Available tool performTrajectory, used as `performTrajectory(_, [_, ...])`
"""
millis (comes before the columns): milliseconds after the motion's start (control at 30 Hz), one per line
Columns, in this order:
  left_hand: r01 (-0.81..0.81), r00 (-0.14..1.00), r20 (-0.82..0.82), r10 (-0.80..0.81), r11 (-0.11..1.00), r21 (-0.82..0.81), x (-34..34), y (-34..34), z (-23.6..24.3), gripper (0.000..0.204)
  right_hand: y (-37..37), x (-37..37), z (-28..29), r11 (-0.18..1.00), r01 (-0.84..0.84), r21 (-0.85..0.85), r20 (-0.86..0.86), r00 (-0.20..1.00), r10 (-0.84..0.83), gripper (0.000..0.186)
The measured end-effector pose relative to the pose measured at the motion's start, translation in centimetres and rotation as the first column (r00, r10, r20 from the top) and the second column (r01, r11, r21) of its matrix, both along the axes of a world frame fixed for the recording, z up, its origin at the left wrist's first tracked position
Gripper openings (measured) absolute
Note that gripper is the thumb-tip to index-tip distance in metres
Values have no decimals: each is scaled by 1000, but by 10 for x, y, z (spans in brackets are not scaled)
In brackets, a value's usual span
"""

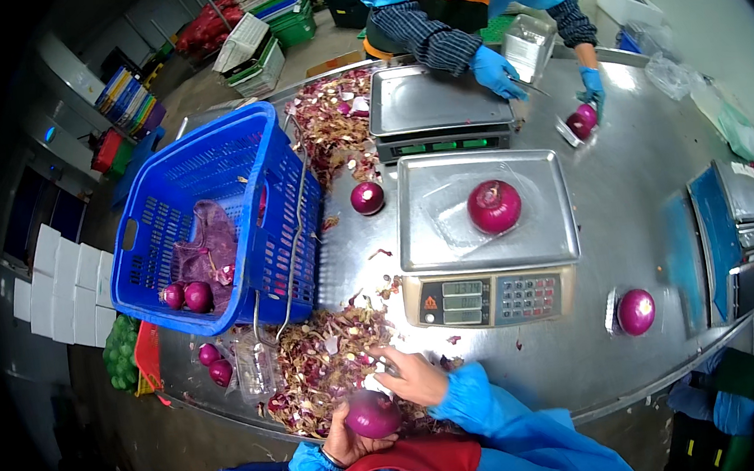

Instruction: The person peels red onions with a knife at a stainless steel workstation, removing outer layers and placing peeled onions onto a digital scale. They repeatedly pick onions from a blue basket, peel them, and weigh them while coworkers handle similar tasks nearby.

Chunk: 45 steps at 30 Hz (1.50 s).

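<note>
My left hand (343, 443) cups a red onion (372, 415) at the front edge of the metal table. My right hand (416, 377) is just above and right of this onion, its fingers apart and no held thing visible. Under and beyond my hands lies a heap of dry onion skins (316, 355). On the near scale (492, 299) in front of me, a large red onion (494, 206) rests on a clear plastic tray (448, 219). Another red onion (367, 198) sits on the table between that scale and the blue basket (208, 322).
The basket holds several onions and a purple net bag (209, 238). Left of the skins are two small onions (220, 372). At right, one onion (636, 311) is on a tray. Across the table, a co-worker's gloved hands (496, 71) work beside a second scale (436, 98).
</note>
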<state>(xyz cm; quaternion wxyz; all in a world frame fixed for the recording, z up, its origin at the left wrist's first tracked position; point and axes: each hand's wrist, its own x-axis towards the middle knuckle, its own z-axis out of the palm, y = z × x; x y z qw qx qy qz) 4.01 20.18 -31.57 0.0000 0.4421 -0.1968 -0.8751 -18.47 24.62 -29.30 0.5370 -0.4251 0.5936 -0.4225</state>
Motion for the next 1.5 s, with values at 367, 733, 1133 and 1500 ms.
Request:
performTrajectory(367, [-84,976,-216,32,968,-234,12,-5,-3,65,27,38,7,994,104,-14,182,978,-100,34])
performTrajectory(733, [-85,987,-162,21,913,-399,-7,9,13,58,70,73,-35,890,438,-125,20,898,-439,20])
performTrajectory(1133, [-7,994,-93,-63,790,-613,-4,21,6,62,74,70,-65,879,452,-150,79,892,-445,16])
performTrajectory(1500, [122,985,10,-172,658,-743,-4,28,-4,67,79,55,-56,959,235,-160,-294,916,-273,16])
